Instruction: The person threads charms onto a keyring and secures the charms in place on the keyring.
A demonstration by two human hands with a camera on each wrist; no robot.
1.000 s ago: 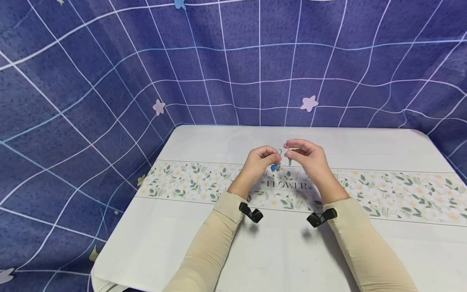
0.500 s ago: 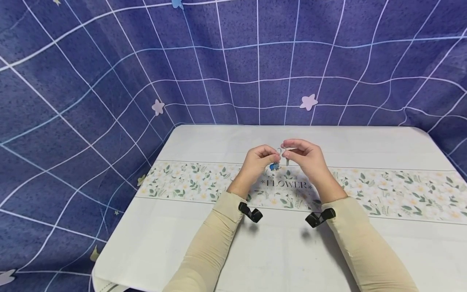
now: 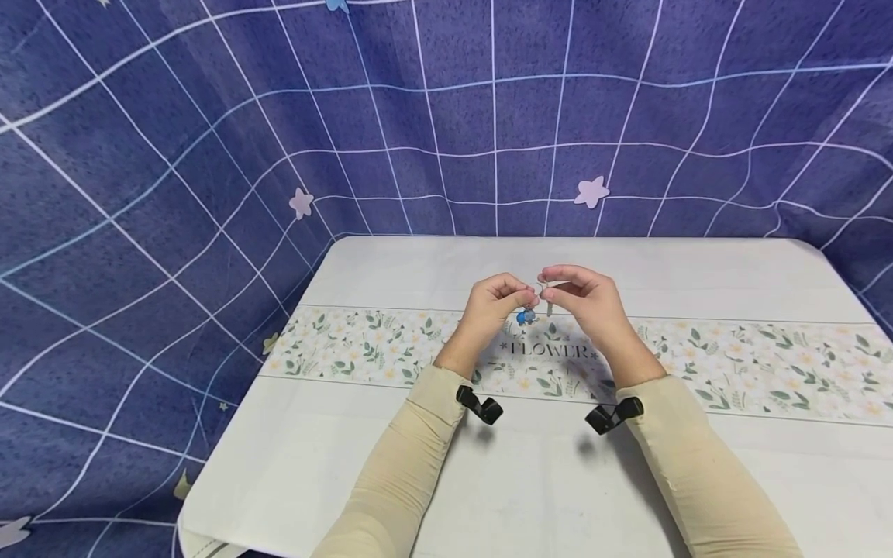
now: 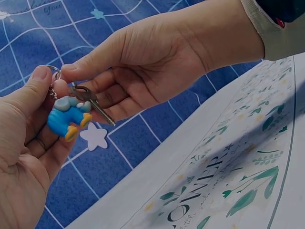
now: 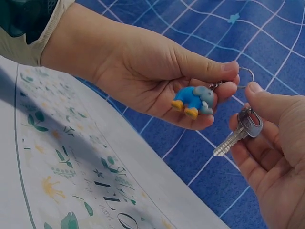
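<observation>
Thumb and fingertips of my left hand point(image 3: 490, 308) pinch an elephant keychain at its short chain and metal split ring point(image 5: 252, 76). The elephant charm point(image 5: 194, 101), grey-headed with a blue body and yellow feet, hangs below those fingers. Facing it, my right hand point(image 3: 589, 298) holds a silver key point(image 5: 237, 135) near its head, the blade pointing down. In the right wrist view the split ring reaches the right thumb tip. Whether the ring passes through the key's hole is hidden by the fingers. Both hands are raised above the table.
A white tablecloth point(image 3: 335, 457) with a flower-printed band point(image 3: 370, 345) covers the table under the hands. Blue gridded curtains point(image 3: 446, 124) with star shapes hang behind and to the left. Black wrist camera mounts point(image 3: 480, 405) sit on both sleeves.
My two hands have drawn slightly closer, and the right hand with the key has moved a little left to the split ring. Both hands keep their pinch.
</observation>
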